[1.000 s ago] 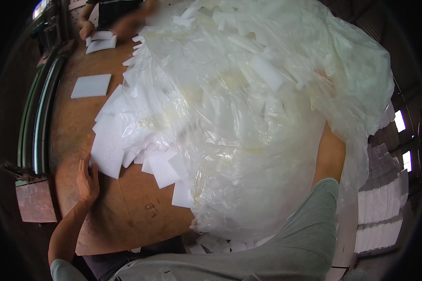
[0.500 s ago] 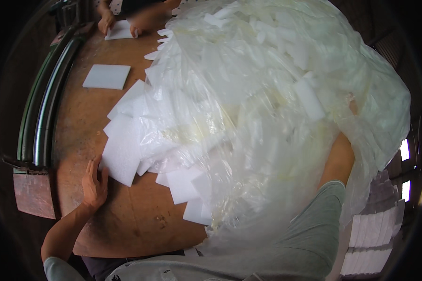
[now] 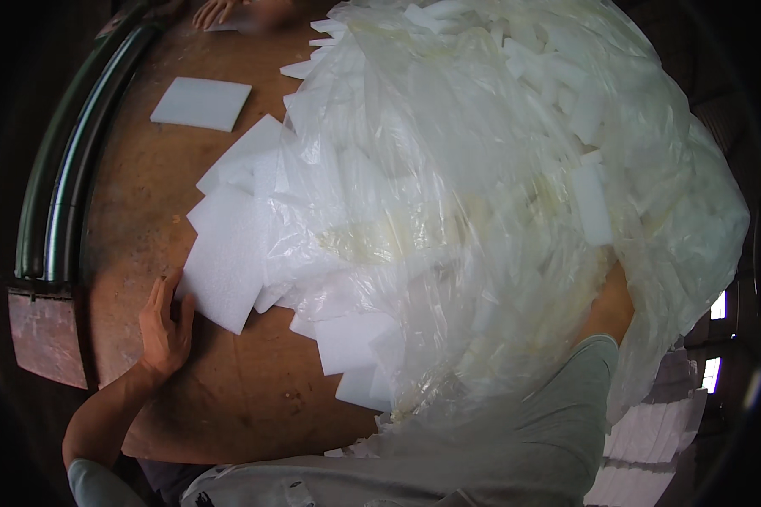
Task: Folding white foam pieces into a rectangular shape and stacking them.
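Note:
A huge clear plastic bag [image 3: 499, 194] full of white foam sheets lies across the brown table [image 3: 228, 406]. Several foam sheets [image 3: 232, 253] spill from its open side onto the table. My left hand [image 3: 165, 325] lies flat on the table with fingers apart, its fingertips touching the near edge of the lowest spilled sheet. My right arm reaches up under the bag; only the upper arm [image 3: 609, 308] shows, and the right hand is hidden behind the plastic.
A single white foam sheet [image 3: 201, 103] lies apart at the far left of the table. Another person's hand [image 3: 216, 12] rests at the far edge. A dark curved rail [image 3: 68, 194] runs along the table's left side. Stacked white foam sheets [image 3: 651, 439] stand at the lower right.
The bag and the spilled sheets have shifted toward me and to the left. My left hand has stayed at the sheets' near edge.

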A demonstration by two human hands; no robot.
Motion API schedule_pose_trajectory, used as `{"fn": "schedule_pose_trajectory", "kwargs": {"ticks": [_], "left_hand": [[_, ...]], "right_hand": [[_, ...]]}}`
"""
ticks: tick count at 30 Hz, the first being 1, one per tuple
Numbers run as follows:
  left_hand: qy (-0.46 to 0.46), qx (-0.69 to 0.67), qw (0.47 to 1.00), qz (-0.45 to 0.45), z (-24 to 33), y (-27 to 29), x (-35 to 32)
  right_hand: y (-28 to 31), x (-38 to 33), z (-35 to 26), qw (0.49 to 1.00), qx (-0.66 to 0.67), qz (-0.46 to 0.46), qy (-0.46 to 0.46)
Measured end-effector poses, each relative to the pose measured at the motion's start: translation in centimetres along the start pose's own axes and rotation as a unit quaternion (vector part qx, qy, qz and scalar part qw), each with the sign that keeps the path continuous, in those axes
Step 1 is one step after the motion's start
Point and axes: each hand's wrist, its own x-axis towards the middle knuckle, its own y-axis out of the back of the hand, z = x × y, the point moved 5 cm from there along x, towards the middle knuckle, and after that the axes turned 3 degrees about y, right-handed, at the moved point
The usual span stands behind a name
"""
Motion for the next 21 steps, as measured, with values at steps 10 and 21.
{"fn": "schedule_pose_trajectory", "kwargs": {"ticks": [10, 21], "left_hand": [[0.017, -0.014, 1.0, 0.003, -0.3, 0.0, -0.4], [0.032, -0.073, 0.996, 0.026, -1.2, 0.1, -0.5]], "right_hand": [[5.3, -9.3, -1.6, 0.997, 0.076, 0.02, -0.003], [6.3, -15.8, -13.2, 0.989, 0.139, 0.005, 0.057]]}}
